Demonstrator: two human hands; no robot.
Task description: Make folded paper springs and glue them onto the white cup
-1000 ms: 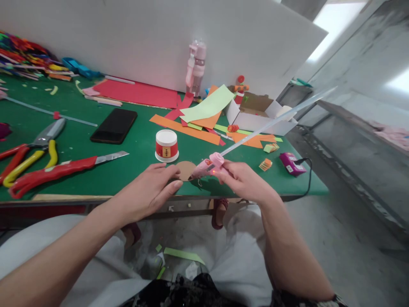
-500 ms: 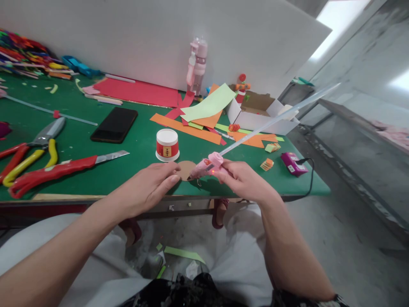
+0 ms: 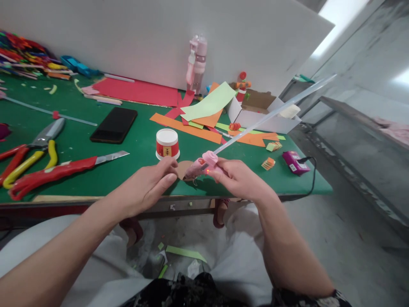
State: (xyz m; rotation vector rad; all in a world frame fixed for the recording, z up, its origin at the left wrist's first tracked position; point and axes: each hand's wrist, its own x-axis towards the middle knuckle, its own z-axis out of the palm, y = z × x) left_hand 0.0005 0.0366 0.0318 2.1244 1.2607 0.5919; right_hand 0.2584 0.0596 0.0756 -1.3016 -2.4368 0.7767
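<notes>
My right hand (image 3: 238, 177) is wrapped round the handle of a pink glue gun (image 3: 204, 164), and a long clear glue stick (image 3: 271, 114) juts from its back end. A small light glows on the gun. Its dark nozzle is over a round brown cardboard disc (image 3: 181, 169) lying on the table. With curled fingers, my left hand (image 3: 153, 181) holds the disc by its left edge; the fingertips are partly hidden. Just behind the disc stands a small white paper cup (image 3: 168, 144), upside down, with a red and gold band.
On the green table (image 3: 140, 160) to the left lie a red-handled knife (image 3: 64, 170), pliers (image 3: 41, 140) and a phone (image 3: 114, 124). Coloured paper strips (image 3: 207, 106), a pink bottle (image 3: 198, 64) and a white box (image 3: 262, 115) are behind. A purple plug block (image 3: 295, 163) sits right.
The glue gun's nozzle has moved slightly left across the disc, with my right hand following. My left hand stays at the disc's edge, its fingers a little more curled.
</notes>
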